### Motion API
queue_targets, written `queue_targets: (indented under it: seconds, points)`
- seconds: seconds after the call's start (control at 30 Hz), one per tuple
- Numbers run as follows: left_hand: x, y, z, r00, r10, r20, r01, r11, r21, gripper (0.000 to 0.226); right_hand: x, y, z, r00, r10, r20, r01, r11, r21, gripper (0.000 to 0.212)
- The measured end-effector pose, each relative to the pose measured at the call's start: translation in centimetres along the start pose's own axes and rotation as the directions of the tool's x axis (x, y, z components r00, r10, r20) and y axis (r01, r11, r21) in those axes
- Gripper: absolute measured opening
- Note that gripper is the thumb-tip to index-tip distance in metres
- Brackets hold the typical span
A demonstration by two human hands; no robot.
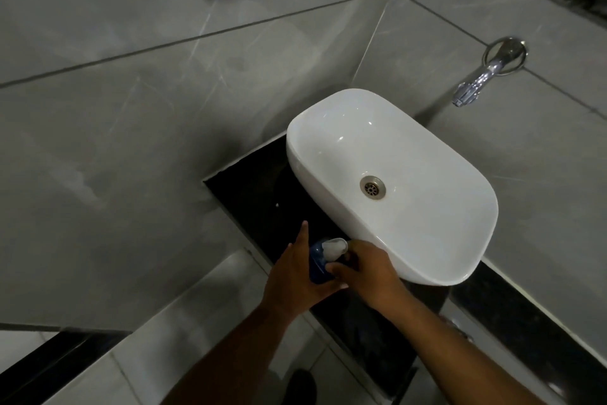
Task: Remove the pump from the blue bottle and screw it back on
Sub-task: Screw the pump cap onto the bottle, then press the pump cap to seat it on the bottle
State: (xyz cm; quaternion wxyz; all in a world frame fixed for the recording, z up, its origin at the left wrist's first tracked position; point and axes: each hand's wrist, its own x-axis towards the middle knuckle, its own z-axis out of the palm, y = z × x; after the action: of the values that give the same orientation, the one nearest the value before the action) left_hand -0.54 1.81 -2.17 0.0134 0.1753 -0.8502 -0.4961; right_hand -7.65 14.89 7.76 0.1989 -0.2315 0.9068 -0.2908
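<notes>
I see the blue bottle (318, 265) standing on the dark counter (259, 194) beside the sink (437, 240), my left hand (295, 276) wrapped around its body, my right hand (368, 268) gripping the white pump (334, 246) on top.

The basin (391, 155) looks like glossy white ceramic, smooth and catching small highlights, with a dull brushed-metal drain (372, 187) at its bottom; under it the counter (259, 188) is a dark, polished stone-like slab, and the wall tiles (131, 109) behind the basin are grey, marble-veined and smooth with a soft sheen. Above and to the right of the basin the tap (486, 76) is shiny chromed metal. At the basin's near left edge, the blue bottle (318, 265) looks like smooth plastic with a slight gloss, and its pump (334, 247) like paler, matt whitish plastic.
</notes>
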Motion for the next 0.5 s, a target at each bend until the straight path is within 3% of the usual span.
queue_targets:
  seconds: [0.1,0.2,0.3,0.5]
  points:
    - [-0.4,-0.5,-0.6,0.999,0.039,0.008,-0.039,0.999,0.0,0.108,-0.3,-0.2,0.6,0.999,0.015,-0.044,-0.013,0.999,0.034,0.023]
    - [-0.3,-0.2,-1.1,0.996,0.08,-0.035,-0.08,0.997,0.002,0.076,-0.1,-0.3,1.3,0.998,0.036,-0.046,-0.033,0.998,0.054,0.008]
    - [0.0,-0.1,-2.1,0.995,0.072,-0.072,-0.074,0.997,-0.035,0.072,0.9,-0.9,2.3,0.998,0.015,-0.06,-0.011,0.997,0.072,0.007]
    - [2.4,-2.0,-7.3,0.978,0.053,-0.202,-0.075,0.992,-0.103,0.065,5.9,-5.1,5.6,0.993,-0.08,-0.086,0.091,0.988,0.128,0.031]
